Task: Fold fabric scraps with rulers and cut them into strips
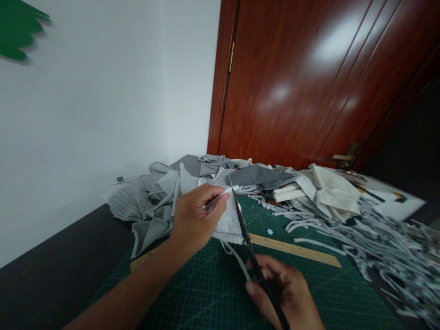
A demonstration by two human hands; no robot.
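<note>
Fingers (pixel 209 201) of left hand (pixel 194 222) pinch fabric (pixel 228 222); right hand (pixel 288 293) grips scissors (pixel 245 231)

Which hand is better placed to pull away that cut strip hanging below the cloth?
Probably left: the left hand grips only the cloth, right above the strip; the right hand holds the scissors.

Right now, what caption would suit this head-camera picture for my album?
Left hand holds grey cloth while right hand cuts it with scissors over a green cutting mat.
</note>
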